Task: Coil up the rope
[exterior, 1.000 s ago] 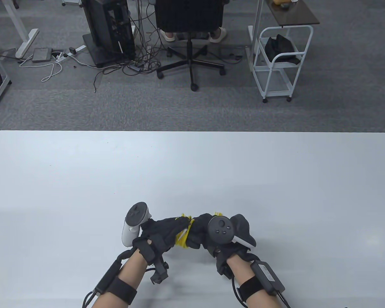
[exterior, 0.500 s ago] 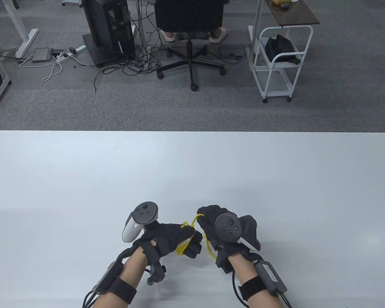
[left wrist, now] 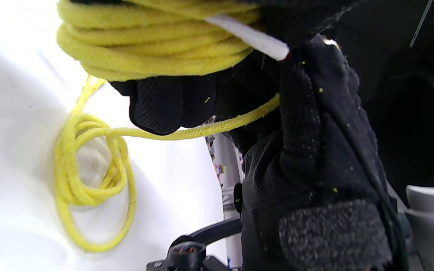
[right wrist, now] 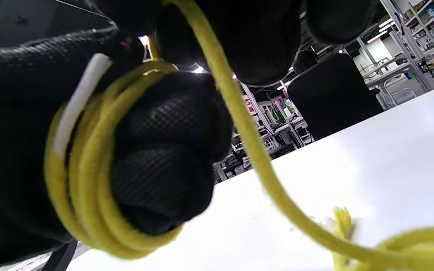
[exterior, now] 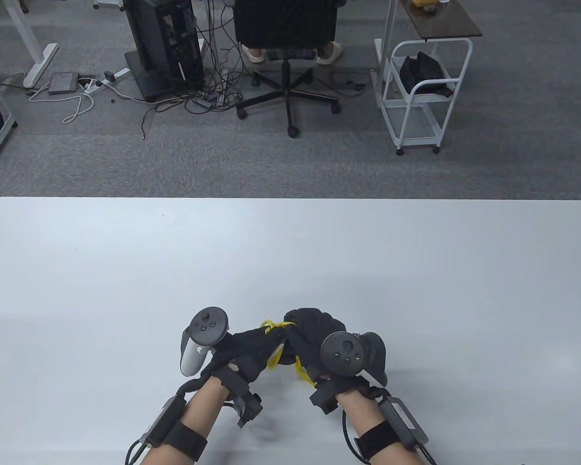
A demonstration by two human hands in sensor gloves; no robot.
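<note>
— Where's the rope (exterior: 275, 357)?

— Yellow, wound in several turns round the left hand (exterior: 244, 351) fingers (right wrist: 164, 150), at the near-centre of the white table (exterior: 290, 252). Loose loops lie on the tabletop below — frayed end too.

— And the right hand (exterior: 314, 339)?

— Touching the left, fingers curled, pinching one strand that runs down to the slack.

— Left hand's grip?

— Fingers curled inside the coil, holding it.

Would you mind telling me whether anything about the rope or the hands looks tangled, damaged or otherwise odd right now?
Nothing looks damaged. The yellow rope sits in neat turns around the left hand, while the right hand holds the running strand. The loose tail lies on the table in small overlapping loops, which might snag.
</note>
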